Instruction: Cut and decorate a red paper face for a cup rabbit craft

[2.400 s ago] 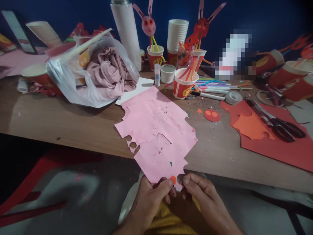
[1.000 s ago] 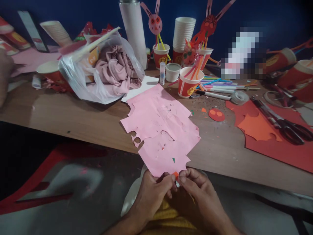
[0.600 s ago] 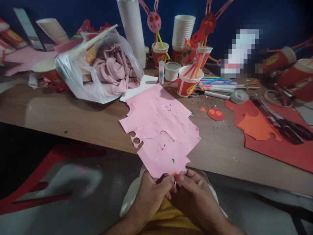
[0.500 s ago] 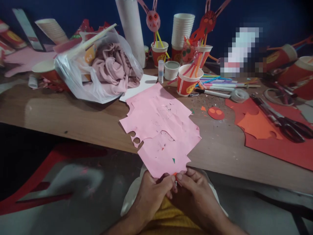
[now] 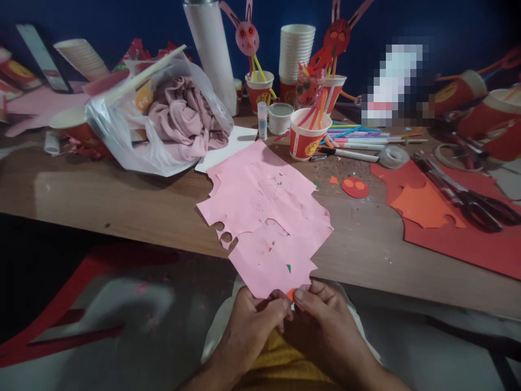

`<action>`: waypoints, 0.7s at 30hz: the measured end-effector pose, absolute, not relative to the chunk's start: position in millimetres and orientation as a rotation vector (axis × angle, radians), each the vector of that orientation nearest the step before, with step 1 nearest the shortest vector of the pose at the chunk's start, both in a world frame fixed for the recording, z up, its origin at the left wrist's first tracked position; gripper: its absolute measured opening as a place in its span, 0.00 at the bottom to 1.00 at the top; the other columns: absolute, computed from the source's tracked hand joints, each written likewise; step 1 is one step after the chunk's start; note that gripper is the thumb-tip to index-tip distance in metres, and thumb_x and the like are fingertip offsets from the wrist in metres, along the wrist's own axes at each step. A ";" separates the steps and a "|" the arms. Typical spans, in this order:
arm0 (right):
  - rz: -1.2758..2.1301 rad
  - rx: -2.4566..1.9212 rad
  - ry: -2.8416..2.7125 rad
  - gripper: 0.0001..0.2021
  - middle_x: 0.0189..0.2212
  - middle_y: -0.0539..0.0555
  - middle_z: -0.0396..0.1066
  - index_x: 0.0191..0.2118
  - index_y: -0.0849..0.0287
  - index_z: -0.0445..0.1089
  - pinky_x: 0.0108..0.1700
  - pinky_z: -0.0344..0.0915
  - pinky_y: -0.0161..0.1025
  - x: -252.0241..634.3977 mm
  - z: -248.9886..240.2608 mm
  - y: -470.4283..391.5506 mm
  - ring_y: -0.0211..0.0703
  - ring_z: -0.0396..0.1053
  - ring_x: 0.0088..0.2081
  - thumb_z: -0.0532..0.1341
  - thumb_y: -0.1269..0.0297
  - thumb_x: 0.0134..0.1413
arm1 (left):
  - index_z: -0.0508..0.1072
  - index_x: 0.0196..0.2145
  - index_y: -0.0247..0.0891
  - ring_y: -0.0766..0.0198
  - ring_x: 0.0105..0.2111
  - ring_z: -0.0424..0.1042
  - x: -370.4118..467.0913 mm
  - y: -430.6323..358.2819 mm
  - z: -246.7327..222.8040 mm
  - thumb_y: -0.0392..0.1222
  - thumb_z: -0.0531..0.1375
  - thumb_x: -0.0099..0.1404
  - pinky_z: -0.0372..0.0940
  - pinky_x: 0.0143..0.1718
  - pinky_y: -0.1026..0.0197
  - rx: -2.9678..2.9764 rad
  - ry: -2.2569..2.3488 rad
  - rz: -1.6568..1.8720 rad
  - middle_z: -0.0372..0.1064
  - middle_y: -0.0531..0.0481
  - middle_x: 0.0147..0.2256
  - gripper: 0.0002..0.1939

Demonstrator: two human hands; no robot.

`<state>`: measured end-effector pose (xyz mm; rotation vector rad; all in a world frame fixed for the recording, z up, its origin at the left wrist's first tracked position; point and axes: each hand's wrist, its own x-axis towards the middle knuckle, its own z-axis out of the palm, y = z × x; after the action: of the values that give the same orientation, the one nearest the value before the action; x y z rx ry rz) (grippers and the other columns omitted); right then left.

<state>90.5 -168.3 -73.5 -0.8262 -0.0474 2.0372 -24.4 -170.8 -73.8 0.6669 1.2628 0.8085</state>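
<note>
Between my fingertips, just off the table's front edge, is a small piece of orange paper (image 5: 290, 294). My left hand (image 5: 260, 315) is closed, its thumb and fingers pinching the piece from the left. From the right, my right hand (image 5: 321, 307) pinches it, thumb against fingers. Cut pink paper (image 5: 264, 201) stretches from the table to just above my hands, with notched edges and small scraps on it. A red paper oval (image 5: 355, 187) with two orange circles lies to the right of the pink sheets.
A plastic bag (image 5: 163, 157) with crumpled cloth stands left. Behind are a glue stick (image 5: 262, 120), a paper cup (image 5: 310, 136) of pipe cleaners and a stack of cups (image 5: 297, 60). Scissors (image 5: 482, 209) lie on red paper (image 5: 431, 244) at right, near a tape roll (image 5: 394, 156).
The view has shifted slightly, so objects on the table appear a little further left. More of the orange piece shows between my fingertips; both hands stay in nearly the same place.
</note>
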 end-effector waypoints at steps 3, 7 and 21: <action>2.029 -0.825 -0.023 0.05 0.21 0.46 0.69 0.24 0.58 0.71 0.33 0.66 0.38 91.7 -75.9 -169.7 0.34 0.66 0.22 0.68 0.72 0.42 | 0.69 0.16 0.35 0.70 0.18 0.61 -22.4 -169.9 -71.3 0.37 0.58 0.47 0.57 0.20 0.68 0.662 1.277 0.804 0.64 0.54 0.16 0.06; 2.031 -0.794 -0.017 0.05 0.21 0.47 0.69 0.25 0.58 0.72 0.33 0.66 0.37 91.9 -77.1 -170.5 0.35 0.69 0.24 0.68 0.72 0.42 | 0.71 0.19 0.34 0.69 0.18 0.61 -21.3 -170.8 -74.1 0.38 0.60 0.47 0.58 0.20 0.67 0.628 1.296 0.854 0.65 0.54 0.17 0.05; 1.976 -0.775 -0.245 0.13 0.15 0.46 0.67 0.20 0.59 0.68 0.30 0.65 0.37 84.3 -114.7 -169.5 0.36 0.66 0.21 0.71 0.60 0.36 | 0.73 0.17 0.36 0.64 0.16 0.64 -21.9 -170.3 -88.1 0.42 0.66 0.43 0.59 0.18 0.66 0.674 1.480 0.860 0.66 0.53 0.13 0.07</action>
<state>84.3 -169.5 -114.7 -0.7747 -0.2446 1.9763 -21.9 -170.3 -88.1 0.6737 1.4795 0.8602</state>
